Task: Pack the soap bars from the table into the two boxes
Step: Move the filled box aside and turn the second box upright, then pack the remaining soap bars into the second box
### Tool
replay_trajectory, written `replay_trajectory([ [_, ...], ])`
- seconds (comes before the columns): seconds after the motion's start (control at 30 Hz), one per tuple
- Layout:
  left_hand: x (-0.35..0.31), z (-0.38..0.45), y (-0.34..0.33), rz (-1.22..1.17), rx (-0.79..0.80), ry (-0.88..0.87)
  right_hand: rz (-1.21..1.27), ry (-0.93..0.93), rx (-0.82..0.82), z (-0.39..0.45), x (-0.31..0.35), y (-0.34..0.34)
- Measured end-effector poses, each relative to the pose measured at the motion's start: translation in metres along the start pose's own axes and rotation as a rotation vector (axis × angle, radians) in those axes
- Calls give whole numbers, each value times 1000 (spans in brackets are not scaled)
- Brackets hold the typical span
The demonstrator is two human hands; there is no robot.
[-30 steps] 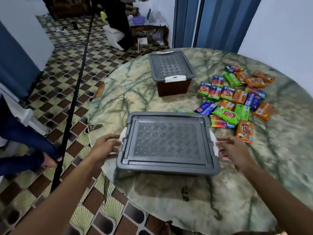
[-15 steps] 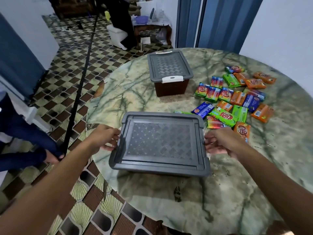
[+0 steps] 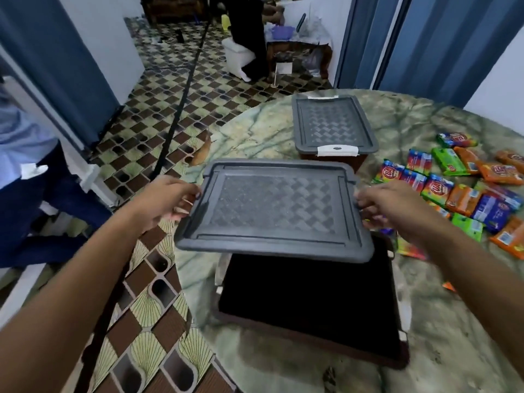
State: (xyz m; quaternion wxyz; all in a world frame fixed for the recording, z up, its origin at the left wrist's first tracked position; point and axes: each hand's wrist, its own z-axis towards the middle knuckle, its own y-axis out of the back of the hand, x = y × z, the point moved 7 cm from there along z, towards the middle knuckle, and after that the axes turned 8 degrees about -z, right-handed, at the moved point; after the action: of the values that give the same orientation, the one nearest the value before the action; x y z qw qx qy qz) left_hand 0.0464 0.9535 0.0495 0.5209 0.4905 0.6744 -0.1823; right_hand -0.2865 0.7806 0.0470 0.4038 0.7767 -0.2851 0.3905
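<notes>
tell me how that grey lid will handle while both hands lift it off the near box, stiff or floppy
Probably stiff: the grey lid stays flat though the left hand and right hand hold only its short edges. Likely light, since fingertips seem enough. Its raised rim should keep it from slipping.

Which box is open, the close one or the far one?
The near box, right below the hands. Its grey lid is lifted off, held by the left hand and right hand. The far box has its lid on.
</notes>
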Motion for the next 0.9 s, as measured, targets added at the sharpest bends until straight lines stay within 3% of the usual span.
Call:
replay_trajectory([
  [0.13,-6,92,54,-66,-139,-25,-150,136,-128,97,61,-58],
  [0.23,18,149,76,-50,-251,-15,-242,98,-129,164,66,-113],
  [0.4,89,210,70,106,-149,115,-329,-74,-20,220,22,-174],
  [0.47,110,222,63,245,-84,138,-479,-46,74,220,7,-187],
  [0.53,119,228,59,572,-43,122,-765,17,205,213,-1,-197],
  [0.6,111,222,48,775,-57,25,-901,98,244,200,-1,-187],
  [0.7,93,182,27,414,33,-49,-647,184,207,170,16,-157],
  [0.8,99,132,-27,-4,380,139,-505,106,26,126,-2,-78],
  [0.9,111,105,-71,-221,569,365,-473,-37,-163,71,-48,0],
])
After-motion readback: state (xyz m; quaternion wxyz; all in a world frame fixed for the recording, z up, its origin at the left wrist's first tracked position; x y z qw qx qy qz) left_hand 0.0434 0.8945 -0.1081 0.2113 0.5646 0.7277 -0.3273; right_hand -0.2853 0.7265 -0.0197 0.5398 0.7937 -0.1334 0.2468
